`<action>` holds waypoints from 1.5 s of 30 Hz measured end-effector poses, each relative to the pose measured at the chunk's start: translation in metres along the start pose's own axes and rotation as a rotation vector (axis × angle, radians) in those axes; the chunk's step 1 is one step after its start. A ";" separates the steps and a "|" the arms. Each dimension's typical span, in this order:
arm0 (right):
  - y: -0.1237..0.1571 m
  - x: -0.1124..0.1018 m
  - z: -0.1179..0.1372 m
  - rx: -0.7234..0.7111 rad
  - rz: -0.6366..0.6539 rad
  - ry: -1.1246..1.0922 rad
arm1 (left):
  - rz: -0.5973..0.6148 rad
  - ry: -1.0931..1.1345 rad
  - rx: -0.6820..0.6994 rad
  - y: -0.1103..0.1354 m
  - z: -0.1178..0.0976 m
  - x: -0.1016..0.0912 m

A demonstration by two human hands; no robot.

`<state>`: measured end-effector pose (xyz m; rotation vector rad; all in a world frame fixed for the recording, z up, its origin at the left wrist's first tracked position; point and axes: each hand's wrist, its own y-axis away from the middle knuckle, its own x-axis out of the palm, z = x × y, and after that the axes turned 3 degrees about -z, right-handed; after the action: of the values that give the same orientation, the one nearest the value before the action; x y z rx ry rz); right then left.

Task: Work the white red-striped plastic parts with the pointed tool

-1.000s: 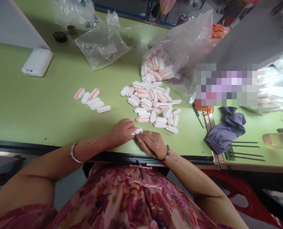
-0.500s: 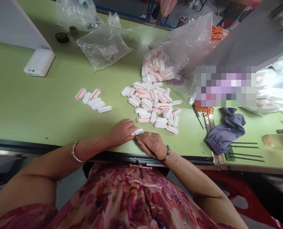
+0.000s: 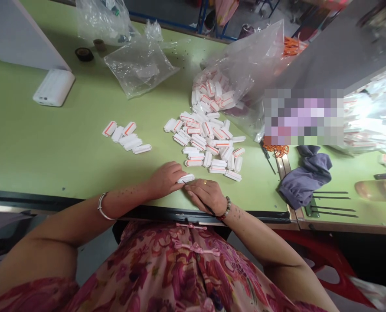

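My left hand (image 3: 165, 178) pinches a small white plastic piece (image 3: 186, 178) against the green table (image 3: 50, 147) near its front edge. Right beside it, my right hand (image 3: 207, 194) is closed around a thin dark tool (image 3: 203, 204) whose tip touches the piece. Just beyond my hands lies a heap of several white pieces with orange marks (image 3: 209, 143). A smaller group of the same pieces (image 3: 126, 136) lies to the left.
A clear bag of more pieces (image 3: 232, 82) lies open behind the heap. Empty clear bags (image 3: 137, 60), a white box (image 3: 53, 86) and tape rolls (image 3: 84, 53) sit at the back left. A grey cloth (image 3: 305, 175) and another person's hand (image 3: 378, 190) are at the right.
Both hands stay at the same spot on the white piece; only the camera has shifted slightly.
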<state>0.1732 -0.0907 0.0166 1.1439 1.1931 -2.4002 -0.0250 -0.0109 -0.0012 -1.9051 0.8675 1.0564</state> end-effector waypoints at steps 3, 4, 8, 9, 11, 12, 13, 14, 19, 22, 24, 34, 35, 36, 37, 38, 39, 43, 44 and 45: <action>-0.001 0.000 0.001 0.001 -0.006 -0.001 | 0.001 0.008 -0.001 0.000 0.001 0.001; -0.001 0.000 0.001 0.000 -0.012 -0.004 | 0.002 0.008 -0.001 0.000 0.001 0.001; -0.002 0.001 0.001 -0.001 -0.025 -0.015 | 0.010 0.004 0.000 0.000 0.001 0.001; -0.002 0.001 0.001 0.000 -0.030 -0.015 | 0.012 0.004 -0.001 0.000 0.000 0.000; -0.002 0.000 0.001 -0.001 -0.039 -0.017 | 0.015 0.006 -0.005 0.000 0.000 0.000; -0.002 0.000 0.001 0.000 -0.041 -0.020 | 0.015 0.006 -0.006 0.000 0.000 0.000; -0.003 0.000 0.001 0.000 -0.041 -0.024 | 0.014 0.007 -0.005 0.000 0.000 0.000; -0.003 0.000 0.001 0.001 -0.040 -0.028 | 0.011 0.006 -0.003 0.000 0.000 -0.001; -0.003 0.000 0.001 0.007 -0.031 -0.031 | -0.005 -0.005 0.014 0.000 0.000 0.000; -0.003 0.001 0.000 0.007 -0.029 -0.038 | -0.002 -0.017 0.013 0.000 0.000 0.000; -0.002 0.001 0.000 0.011 -0.033 -0.046 | 0.001 -0.018 0.010 0.000 0.001 0.000; -0.002 0.001 0.000 0.011 -0.035 -0.042 | 0.003 -0.017 0.010 0.000 0.000 0.000; -0.002 0.001 0.000 0.011 -0.036 -0.040 | 0.004 -0.017 0.011 0.000 -0.001 -0.001; -0.002 0.001 0.000 0.013 -0.036 -0.039 | 0.004 -0.017 0.013 0.000 -0.001 -0.001; -0.002 0.001 0.000 0.014 -0.034 -0.038 | 0.002 -0.016 0.016 0.000 -0.001 -0.002; -0.002 0.001 -0.001 0.016 -0.032 -0.037 | 0.002 -0.016 0.020 -0.001 -0.001 -0.002; -0.002 0.001 -0.001 0.015 -0.030 -0.036 | 0.002 -0.017 0.022 -0.001 -0.001 -0.002; 0.000 0.002 -0.001 0.025 -0.024 -0.044 | 0.013 -0.026 0.016 0.000 -0.001 -0.001; 0.000 0.002 -0.001 0.031 -0.023 -0.050 | 0.015 -0.028 0.018 0.000 -0.001 -0.001; 0.000 0.002 -0.001 0.038 -0.021 -0.056 | 0.016 -0.032 0.024 0.000 -0.001 -0.001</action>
<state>0.1720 -0.0899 0.0144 1.0729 1.1528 -2.4641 -0.0247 -0.0115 -0.0002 -1.8591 0.8744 1.0784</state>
